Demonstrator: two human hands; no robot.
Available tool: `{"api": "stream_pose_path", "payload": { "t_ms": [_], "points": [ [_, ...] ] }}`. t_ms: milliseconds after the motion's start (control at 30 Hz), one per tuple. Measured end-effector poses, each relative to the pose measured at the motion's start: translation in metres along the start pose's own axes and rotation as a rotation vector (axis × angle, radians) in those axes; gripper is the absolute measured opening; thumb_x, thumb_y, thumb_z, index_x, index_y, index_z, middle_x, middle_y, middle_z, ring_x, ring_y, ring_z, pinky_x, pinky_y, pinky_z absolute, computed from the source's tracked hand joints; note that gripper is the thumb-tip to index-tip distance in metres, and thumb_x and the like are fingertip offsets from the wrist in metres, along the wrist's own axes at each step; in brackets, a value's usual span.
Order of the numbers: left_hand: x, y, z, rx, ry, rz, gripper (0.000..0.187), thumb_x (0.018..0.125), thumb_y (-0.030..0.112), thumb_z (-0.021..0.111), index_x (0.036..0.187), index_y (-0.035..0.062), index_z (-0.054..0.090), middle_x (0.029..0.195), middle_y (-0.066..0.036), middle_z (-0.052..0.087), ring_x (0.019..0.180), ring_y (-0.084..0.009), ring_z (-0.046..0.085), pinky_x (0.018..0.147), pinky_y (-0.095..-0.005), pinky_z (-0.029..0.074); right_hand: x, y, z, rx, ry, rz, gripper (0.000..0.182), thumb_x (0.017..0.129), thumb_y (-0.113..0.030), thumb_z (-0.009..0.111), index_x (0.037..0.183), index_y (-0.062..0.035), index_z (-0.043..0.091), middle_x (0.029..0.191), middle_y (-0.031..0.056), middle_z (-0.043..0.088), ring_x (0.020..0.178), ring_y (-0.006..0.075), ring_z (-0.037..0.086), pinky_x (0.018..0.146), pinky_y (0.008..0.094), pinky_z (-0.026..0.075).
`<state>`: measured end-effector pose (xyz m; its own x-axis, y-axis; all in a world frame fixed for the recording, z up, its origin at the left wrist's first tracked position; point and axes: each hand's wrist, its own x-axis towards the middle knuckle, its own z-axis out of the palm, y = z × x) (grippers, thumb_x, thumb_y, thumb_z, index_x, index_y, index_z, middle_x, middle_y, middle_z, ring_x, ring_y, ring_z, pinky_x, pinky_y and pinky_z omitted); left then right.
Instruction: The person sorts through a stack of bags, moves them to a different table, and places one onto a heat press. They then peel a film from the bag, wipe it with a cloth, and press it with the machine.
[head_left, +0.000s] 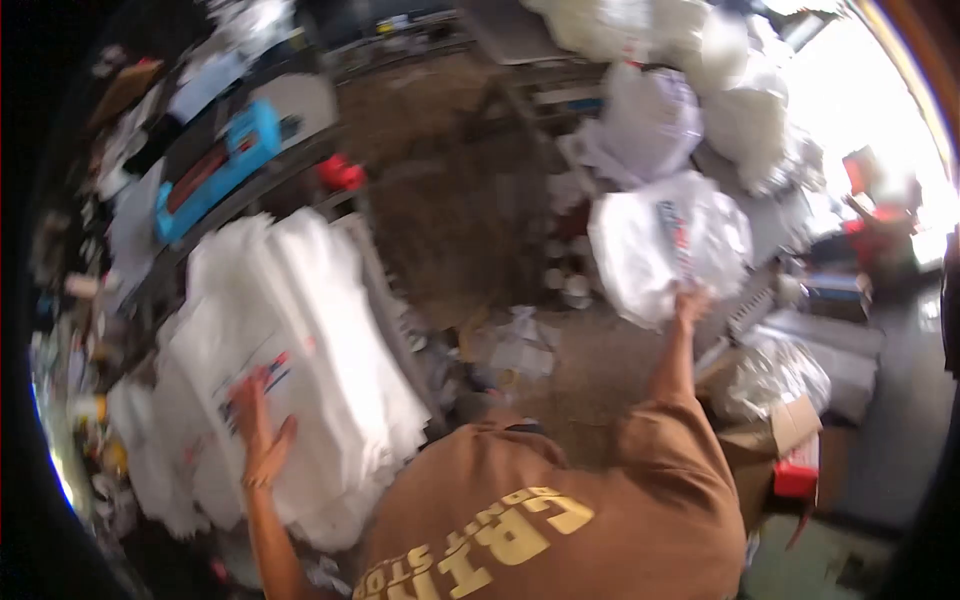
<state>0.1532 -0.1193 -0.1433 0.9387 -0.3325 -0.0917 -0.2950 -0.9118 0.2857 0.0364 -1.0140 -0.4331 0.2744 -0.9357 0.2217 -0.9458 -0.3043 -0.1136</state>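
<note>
My left hand rests on a thick stack of white plastic bags with red and blue print. Its fingers lie over the top bag and its thumb stands apart. On the other side, my right hand is closed on the lower edge of a white plastic bag, also printed in blue and red. That bag is partly puffed out and hangs well away from the stack. Motion blurs both hands a little.
Filled whitish bags are piled beyond the held bag. An open cardboard box with clear plastic stands at right, beside a dark tabletop. A blue object lies past the stack. Scraps litter the brown floor.
</note>
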Motion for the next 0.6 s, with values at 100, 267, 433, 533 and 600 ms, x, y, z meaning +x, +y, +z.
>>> {"api": "stream_pose_path", "payload": {
  "t_ms": [100,267,433,533,600],
  "points": [
    [0.002,0.035,-0.004,0.084,0.033,-0.037,0.094,0.09,0.016,0.069,0.161,0.0135,0.008,0.163,-0.023,0.019,0.153,-0.0394,0.014,0.123,-0.0556,0.006,-0.043,-0.082,-0.08,0.364,0.118,-0.046,0.086,0.083,-0.058,0.072,0.153,-0.0211,0.038,0.152,0.0256,0.037,0.136,0.0466,0.038,0.107,0.0602,0.034],
    [0.036,0.035,-0.052,-0.02,-0.15,-0.351,0.078,0.083,0.03,0.079,0.148,0.0085,0.041,0.146,-0.02,0.046,0.135,-0.0364,0.045,0.108,-0.0454,0.042,-0.255,-0.285,-0.255,1.125,-0.533,-0.691,0.025,0.09,-0.009,0.074,0.114,-0.0022,0.069,0.099,0.0063,0.071,0.083,0.0127,0.065,0.075,0.0263,0.052],
    [0.101,-0.003,-0.039,-0.131,0.124,0.161,0.072,0.069,0.032,0.089,0.13,0.008,0.059,0.128,-0.014,0.056,0.117,-0.0354,0.055,0.1,-0.0449,0.048,-0.446,-0.374,-0.365,1.12,-1.091,-1.324,0.048,0.082,-0.017,0.082,0.123,-0.0011,0.063,0.094,0.0119,0.065,0.08,0.0225,0.065,0.074,0.0348,0.054],
    [0.113,-0.004,-0.034,-0.057,0.018,0.122,0.075,0.064,0.034,0.092,0.127,0.0098,0.061,0.124,-0.012,0.056,0.119,-0.0337,0.055,0.102,-0.0437,0.047,-0.483,-0.386,-0.357,1.044,-1.067,-1.439,0.066,0.077,-0.021,0.084,0.133,-0.0015,0.055,0.099,0.0153,0.062,0.089,0.0299,0.063,0.081,0.0393,0.053],
    [0.114,-0.009,-0.031,-0.09,-0.003,0.131,0.078,0.061,0.038,0.094,0.128,0.0135,0.061,0.115,-0.008,0.057,0.11,-0.0288,0.057,0.098,-0.042,0.049,-0.489,-0.39,-0.355,1.013,-0.922,-1.528,0.075,0.074,-0.022,0.085,0.138,-0.0016,0.051,0.102,0.0169,0.06,0.095,0.033,0.062,0.085,0.0415,0.052]
  ]
}}
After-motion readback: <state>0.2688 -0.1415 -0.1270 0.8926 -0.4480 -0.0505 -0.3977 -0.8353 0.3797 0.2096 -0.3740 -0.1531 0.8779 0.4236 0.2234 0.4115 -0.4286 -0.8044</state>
